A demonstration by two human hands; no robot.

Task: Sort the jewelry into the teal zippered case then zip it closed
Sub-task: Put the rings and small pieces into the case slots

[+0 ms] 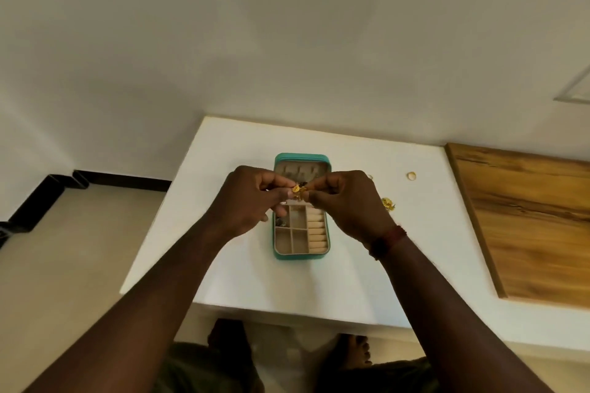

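Teal case open flat on white table, lid toward wall, compartments facing up. Both hands raised above case. Left hand and right hand meet over hinge area, fingers curled, each pinching same small gold jewelry piece between them. Gold ring and gold cluster on table right of case. Wooden board at right.

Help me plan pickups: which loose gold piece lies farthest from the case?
The small gold ring, alone nearest the wooden board; the gold cluster lies closer to the case.
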